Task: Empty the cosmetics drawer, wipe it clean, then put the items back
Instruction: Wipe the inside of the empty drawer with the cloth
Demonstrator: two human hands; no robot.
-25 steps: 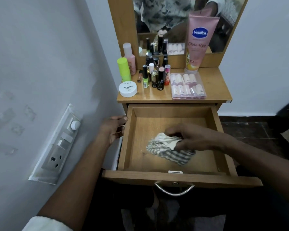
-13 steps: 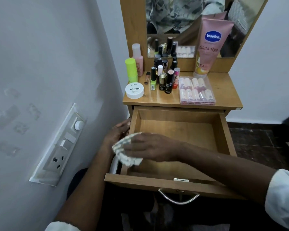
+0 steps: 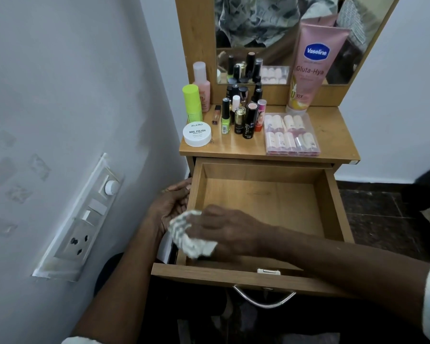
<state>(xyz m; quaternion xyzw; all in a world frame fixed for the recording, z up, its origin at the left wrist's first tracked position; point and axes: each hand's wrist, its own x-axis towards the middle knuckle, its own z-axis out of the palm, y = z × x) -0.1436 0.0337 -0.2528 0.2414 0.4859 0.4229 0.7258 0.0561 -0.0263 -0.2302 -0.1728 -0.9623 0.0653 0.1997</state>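
Open wooden drawer (image 3: 261, 204) at centre frame, pulled fully out and bare inside, floor and walls visible except the lower left corner. Checked cloth (image 3: 189, 234) bunched over the drawer's left wall near the front, in the lower centre of the frame, gripped by the right hand (image 3: 224, 229) with fingers curled around it. Left hand (image 3: 170, 207) just outside that same wall, fingers loosely curved against the wood, apparently bracing the drawer. Step in hand judged to be the wiping, at the left rim and inner wall. To do well: keep the cloth flat against the wood rather than balled, run along the wall's full length into both corners, hold the drawer steady from outside, and finish with the floor near the front panel. Emptied cosmetics standing on the bench (image 3: 333, 142) top above the drawer, in the upper centre: white nail polish remover tub (image 3: 197, 135), lime spray bottle (image 3: 192, 103), cluster of small bottles and tubes (image 3: 243, 112), clear case of lipsticks (image 3: 291, 135), pink Vaseline tube (image 3: 310, 68) leaning on the mirror (image 3: 253, 33). Return of items judged still to come. Hidden or unclear: drawer corner beneath the cloth and right hand; small labels in the cluster unreadable; cleanliness of the wood not determinable beyond a faint dark mark mid-floor; metal handle (image 3: 263, 299) partly shadowed below the front panel; both forearms cut off at the lower edge.
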